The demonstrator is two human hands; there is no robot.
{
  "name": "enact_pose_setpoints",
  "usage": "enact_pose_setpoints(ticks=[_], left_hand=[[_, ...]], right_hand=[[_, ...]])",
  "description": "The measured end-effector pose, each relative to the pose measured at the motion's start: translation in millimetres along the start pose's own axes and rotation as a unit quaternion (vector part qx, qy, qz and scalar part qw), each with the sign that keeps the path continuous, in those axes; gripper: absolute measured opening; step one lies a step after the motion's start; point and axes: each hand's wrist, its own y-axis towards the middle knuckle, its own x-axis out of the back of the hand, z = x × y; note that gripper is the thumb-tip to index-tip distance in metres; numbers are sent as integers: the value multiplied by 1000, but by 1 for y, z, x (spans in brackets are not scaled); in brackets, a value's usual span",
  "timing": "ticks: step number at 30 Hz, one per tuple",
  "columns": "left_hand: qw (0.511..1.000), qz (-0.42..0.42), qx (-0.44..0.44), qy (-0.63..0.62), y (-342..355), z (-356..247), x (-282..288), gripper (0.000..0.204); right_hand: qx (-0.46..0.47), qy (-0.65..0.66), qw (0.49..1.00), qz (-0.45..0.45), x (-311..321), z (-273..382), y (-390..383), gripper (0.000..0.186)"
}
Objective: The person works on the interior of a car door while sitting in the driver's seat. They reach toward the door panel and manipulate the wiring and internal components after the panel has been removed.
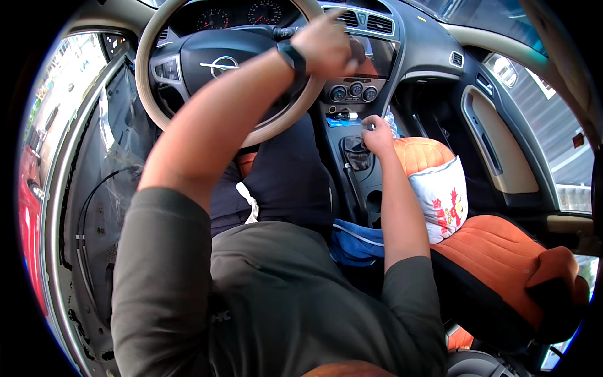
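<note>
My left hand (321, 49), blurred, is at the upper right of the beige-rimmed steering wheel (143, 69), the arm crossing over the wheel's hub. It covers part of the rim; the smeared fingers do not show whether they grip it. A dark band (291, 60) circles that wrist. Between the seats, my right hand (378, 135) is closed round the top of the gear lever (370, 127). Below the knob is a dark gathered boot (357, 152). The handbrake lever (353, 188) lies just behind it.
Air vents, a screen (380, 58) and round control knobs (355, 92) fill the centre console. A white printed bag (445, 195) lies on the orange passenger seat (496, 264). Blue cloth (357, 242) is beside my right hip. The driver's door panel (103, 207) shows bare metal and cable.
</note>
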Motion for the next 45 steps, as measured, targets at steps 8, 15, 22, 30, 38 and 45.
enact_pose_setpoints(ticks=[8, 15, 22, 30, 38, 45], left_hand=[[942, -67, 321, -70, -78, 178, 78, 51], [861, -121, 489, -66, -212, 176, 32, 47], [476, -279, 708, -441, -268, -50, -29, 36], [550, 15, 259, -794, -164, -99, 16, 23], [895, -403, 169, -85, -138, 126, 124, 45], [799, -248, 484, -256, -295, 148, 4, 46]], right_hand=[[-22, 30, 999, 19, -34, 48, -18, 38], [-81, 25, 995, -50, -57, 35, 42, 48], [-23, 115, 985, -130, -31, 93, -6, 57], [-45, 173, 958, -222, 0, 335, 90, 76], [685, -187, 701, -64, -74, 522, 53, 48], [657, -117, 692, 275, -86, 298, -87, 48]])
